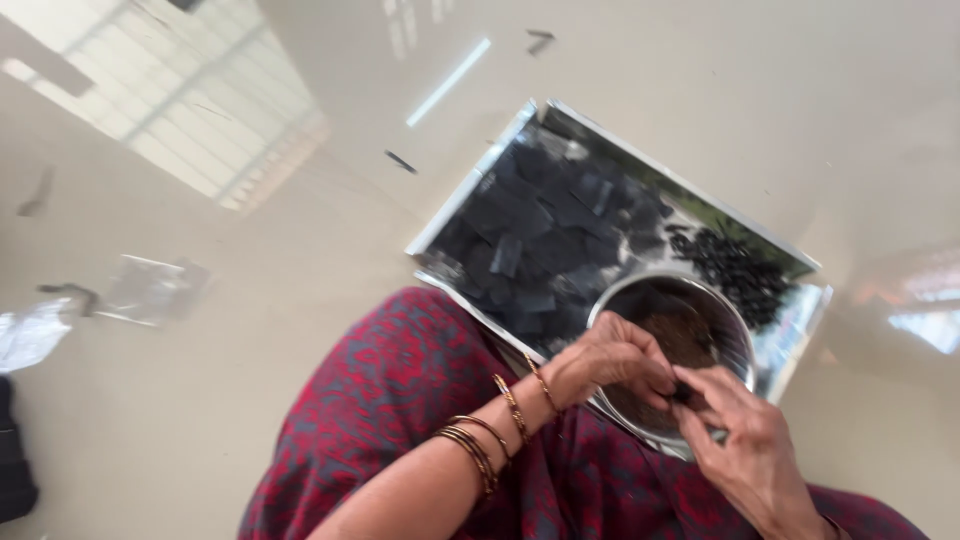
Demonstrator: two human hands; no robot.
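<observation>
My left hand (612, 362) and my right hand (742, 428) meet over the near rim of a round steel bowl (735, 320) that holds dark brown powder. Both pinch a small dark piece (683, 392) between their fingertips. Thin gold bangles circle my left wrist and forearm. The bowl stands in a rectangular steel tray (470, 195) filled with many flat black squares (545, 225) and a heap of small black rolled pieces (740, 270). The tray rests on the floor against my knee, which is covered in red patterned cloth.
The floor is glossy beige tile with bright window reflections. A clear plastic wrapper (150, 290) and a crumpled whitish bag (30, 335) lie at the left. A dark object (15, 460) sits at the left edge. Small black scraps (400, 161) dot the floor beyond the tray.
</observation>
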